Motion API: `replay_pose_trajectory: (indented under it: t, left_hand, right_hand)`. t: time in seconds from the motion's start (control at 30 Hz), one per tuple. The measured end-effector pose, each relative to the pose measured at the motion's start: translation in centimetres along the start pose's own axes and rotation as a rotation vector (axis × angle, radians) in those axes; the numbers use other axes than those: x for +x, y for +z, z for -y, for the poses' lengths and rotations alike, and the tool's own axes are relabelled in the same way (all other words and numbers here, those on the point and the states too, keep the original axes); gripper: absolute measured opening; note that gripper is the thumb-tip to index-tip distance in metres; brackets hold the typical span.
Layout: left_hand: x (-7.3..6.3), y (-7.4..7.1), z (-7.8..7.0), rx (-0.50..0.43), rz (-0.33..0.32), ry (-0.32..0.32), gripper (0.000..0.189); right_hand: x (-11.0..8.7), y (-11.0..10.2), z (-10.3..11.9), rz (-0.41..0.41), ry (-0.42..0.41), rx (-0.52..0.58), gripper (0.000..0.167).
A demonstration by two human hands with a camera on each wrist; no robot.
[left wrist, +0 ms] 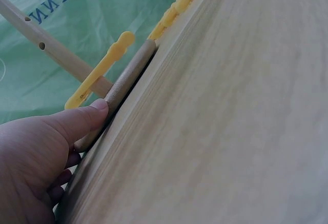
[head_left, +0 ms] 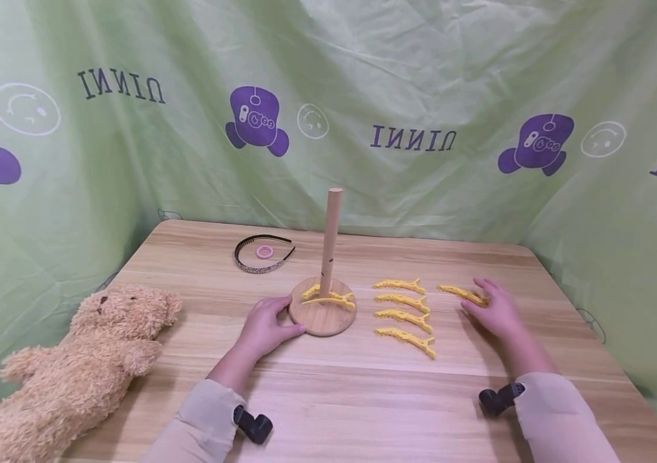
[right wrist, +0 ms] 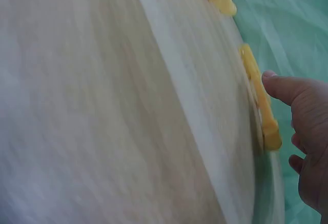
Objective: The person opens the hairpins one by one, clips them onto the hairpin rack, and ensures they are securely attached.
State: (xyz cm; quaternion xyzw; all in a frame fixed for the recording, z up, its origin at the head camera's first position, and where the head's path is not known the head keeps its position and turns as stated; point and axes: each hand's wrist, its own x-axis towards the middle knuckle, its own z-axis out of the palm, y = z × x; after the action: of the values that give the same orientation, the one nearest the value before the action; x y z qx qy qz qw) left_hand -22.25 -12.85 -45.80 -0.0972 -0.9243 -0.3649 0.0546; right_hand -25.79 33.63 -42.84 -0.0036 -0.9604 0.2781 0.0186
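Note:
My left hand [head_left: 267, 326] grips the rim of a wooden stand with a round base [head_left: 323, 323] and an upright rod [head_left: 332, 238]. In the left wrist view, its thumb [left wrist: 97, 108] lies on the base's edge. Yellow hair clips [head_left: 334, 299] lie on the base beside the rod. On the right, my right hand [head_left: 496, 312] is spread around the tail of a single yellow hair clip [head_left: 455, 291] on the table. Its thumb [right wrist: 279, 86] overlaps that clip in the right wrist view; contact is hard to tell.
Several yellow hair clips [head_left: 402, 299] lie in a column between the stand and my right hand. Behind the stand to the left are a black headband [head_left: 241, 260] and a pink hair ring [head_left: 264, 252]. A plush bear [head_left: 85, 360] lies at the left. Green cloth [head_left: 421, 186] surrounds the table.

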Motion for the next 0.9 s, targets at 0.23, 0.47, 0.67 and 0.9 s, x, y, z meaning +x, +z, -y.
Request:
replay_pose_trajectory:
  t: [0.23,0.47,0.67,0.9]
  left_hand:
    - [0.0,-0.1,0.0,0.003,0.011,-0.010,0.076]
    - [0.0,-0.1,-0.1,-0.006,0.005,-0.008,0.075]
    - [0.0,-0.1,-0.1,-0.006,0.005,-0.008,0.074]
    - [0.0,-0.1,-0.1,0.002,0.007,-0.006,0.075]
  right_hand:
    - [-0.1,0.0,-1.9,0.034,0.050,0.007,0.083]
    - [-0.3,0.1,-2.0,0.051,0.072,0.024,0.081]
    - [-0.5,0.1,-2.5,0.040,0.081,0.033,0.079]
    - [-1.0,-0.3,-3.0,0.011,0.046,0.021,0.071]
